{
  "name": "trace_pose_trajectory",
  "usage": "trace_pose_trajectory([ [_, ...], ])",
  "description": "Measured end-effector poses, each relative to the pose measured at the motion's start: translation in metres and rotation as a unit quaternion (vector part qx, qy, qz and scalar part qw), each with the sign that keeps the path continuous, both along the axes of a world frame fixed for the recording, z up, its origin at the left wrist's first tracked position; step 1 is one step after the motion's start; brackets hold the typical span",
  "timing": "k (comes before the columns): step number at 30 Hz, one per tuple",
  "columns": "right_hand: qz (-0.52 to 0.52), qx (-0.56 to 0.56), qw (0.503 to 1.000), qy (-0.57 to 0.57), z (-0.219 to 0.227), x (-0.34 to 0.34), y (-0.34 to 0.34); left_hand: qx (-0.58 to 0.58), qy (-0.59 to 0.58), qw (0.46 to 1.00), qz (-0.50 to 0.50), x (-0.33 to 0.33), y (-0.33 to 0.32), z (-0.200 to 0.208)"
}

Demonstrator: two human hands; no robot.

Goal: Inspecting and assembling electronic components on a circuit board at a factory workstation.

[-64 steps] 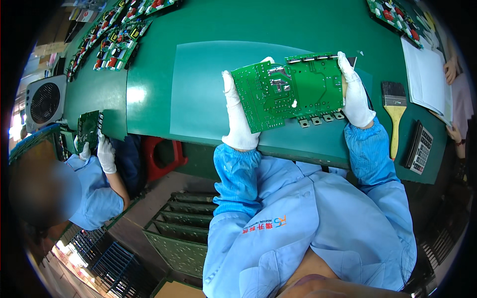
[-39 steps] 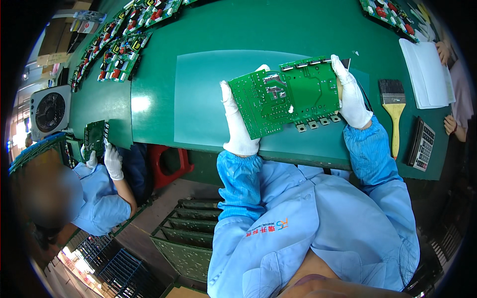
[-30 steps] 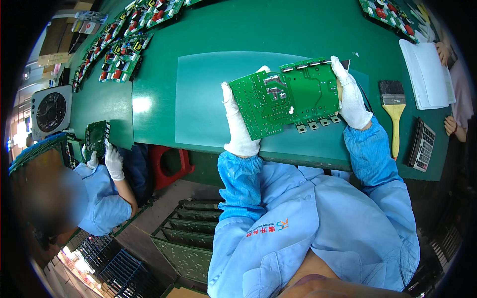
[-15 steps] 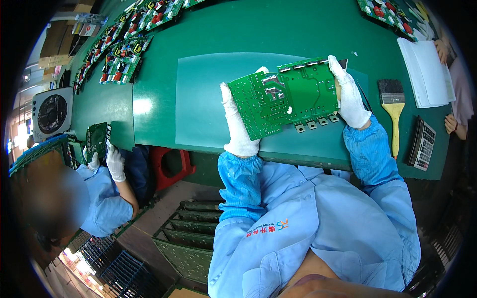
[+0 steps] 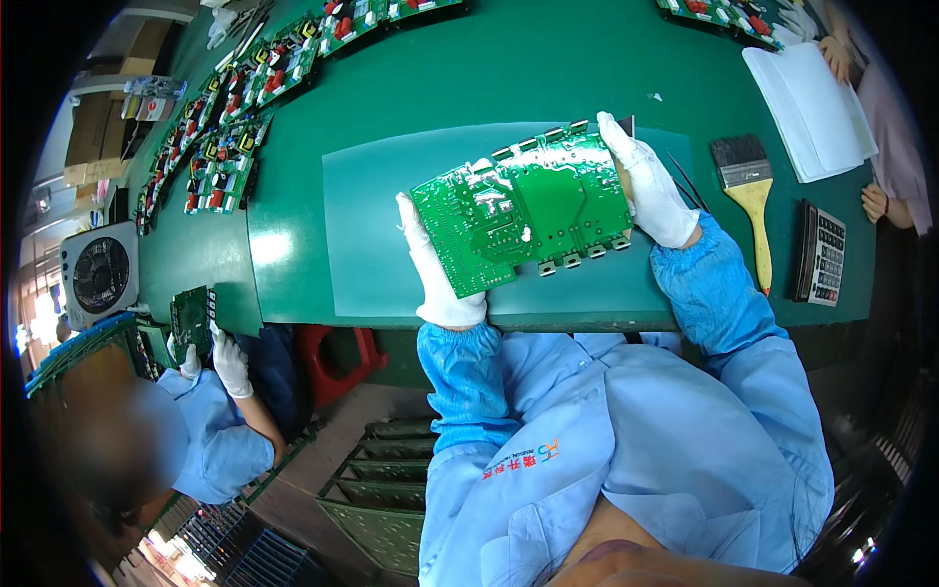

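A: What's changing on your feed?

B: I'm seeing white glare spreading over the green, roughly rectangular circuit board (image 5: 556, 201), mostly along its far edge. Half a second ago that face was reflecting far less. My view is swinging too: the black-bristled, yellow-handled brush (image 5: 749, 210) and the dark, flat calculator (image 5: 823, 252) are sitting further left in frame.

A: Meaning?

B: Board's probably tipping slightly. I'm guessing some joints are reading clearer and others are washing out. I'm not spotting any grip change.

A: Fingers?

B: Left hand in its white knit glove (image 5: 436, 279) is clasping the board's left edge; the right hand, gloved the same (image 5: 657, 191), is clasping the right edge, one digit reaching toward the far corner. The rest are hiding behind, so I can't tell how far they're curling.

A: Where's the board, and how's it looking?

B: Both hands are holding it up over the pale translucent sheet (image 5: 360, 220) on the green tabletop (image 5: 469, 73). Solder side's facing me: tiny solder dots crowding the left, silver patches gleaming left of centre, a small white blob (image 5: 526, 234) showing, four metal tabs (image 5: 572, 261) jutting from the near edge.
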State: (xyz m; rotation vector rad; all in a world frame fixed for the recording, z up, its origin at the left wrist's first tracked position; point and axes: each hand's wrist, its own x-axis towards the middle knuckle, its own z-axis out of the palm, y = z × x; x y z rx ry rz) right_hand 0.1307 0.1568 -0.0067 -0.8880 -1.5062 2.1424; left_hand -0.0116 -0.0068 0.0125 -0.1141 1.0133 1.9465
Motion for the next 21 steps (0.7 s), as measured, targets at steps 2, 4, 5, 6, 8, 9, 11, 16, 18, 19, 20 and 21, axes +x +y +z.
trace_pose_trajectory([
  [2, 0.001, 0.02, 1.0, -0.003, 0.001, 0.0, -0.001, -0.026, 0.061, 0.997, 0.035, 0.0, -0.002, -0.007],
  [4, -0.002, 0.042, 0.999, -0.008, 0.001, 0.002, -0.002, -0.037, 0.085, 0.995, 0.032, 0.001, -0.004, -0.014],
  [5, -0.014, 0.075, 0.997, 0.004, 0.0, 0.001, -0.003, -0.047, 0.107, 0.993, 0.033, 0.001, -0.005, -0.015],
  [6, -0.026, 0.109, 0.994, 0.016, -0.003, 0.0, -0.003, -0.047, 0.108, 0.993, 0.031, 0.001, -0.005, -0.015],
  [8, -0.011, 0.108, 0.994, -0.002, -0.01, 0.005, 0.003, -0.025, 0.088, 0.996, 0.016, 0.001, -0.005, -0.014],
  [9, 0.007, 0.108, 0.994, -0.02, -0.014, 0.005, 0.005, -0.024, 0.09, 0.996, 0.016, 0.001, -0.005, -0.014],
  [11, 0.004, 0.09, 0.996, -0.01, -0.017, 0.004, 0.005, -0.006, 0.124, 0.992, 0.008, 0.001, -0.007, -0.017],
  [16, -0.17, 0.447, 0.871, 0.114, -0.033, -0.012, -0.003, 0.041, 0.092, 0.995, 0.006, -0.001, -0.006, -0.013],
  [18, 0.019, 0.166, 0.986, -0.005, -0.013, 0.003, 0.012, 0.057, 0.044, 0.997, 0.015, -0.003, -0.006, -0.017],
  [19, 0.016, 0.175, 0.984, -0.004, -0.004, 0.003, 0.015, 0.057, 0.048, 0.997, 0.024, -0.004, -0.004, -0.017],
  [20, 0.017, 0.069, 0.995, -0.066, 0.005, 0.005, 0.016, 0.058, 0.052, 0.996, 0.032, -0.004, -0.002, -0.018],
  [21, 0.02, -0.036, 0.991, -0.125, 0.016, 0.006, 0.018, 0.073, 0.069, 0.994, 0.034, -0.006, -0.006, -0.018],
])
